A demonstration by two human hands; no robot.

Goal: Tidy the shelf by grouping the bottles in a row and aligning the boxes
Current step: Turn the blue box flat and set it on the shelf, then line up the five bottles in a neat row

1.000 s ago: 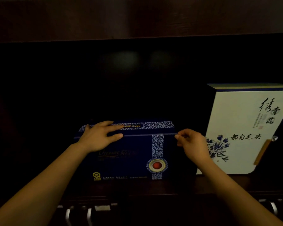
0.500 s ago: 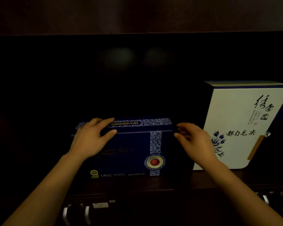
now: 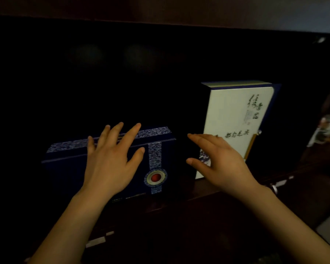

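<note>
Now left hand [image 3: 109,168] and right hand [image 3: 223,164] have released blue box [image 3: 65,172].

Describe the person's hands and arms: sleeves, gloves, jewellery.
The left hand and right hand are bare: no gloves, no rings visible. The forearms are bare too, with no sleeve in view. Dim light hides any small marks.

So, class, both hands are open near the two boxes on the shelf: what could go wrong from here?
1. The white box stands tall on a narrow base; the right hand, close to its lower corner, might knock it over.
2. The blue box sits near the shelf front edge; a pull by the left hand could slide it off.
3. The shelf is dim, so alignment may be misjudged.
</note>
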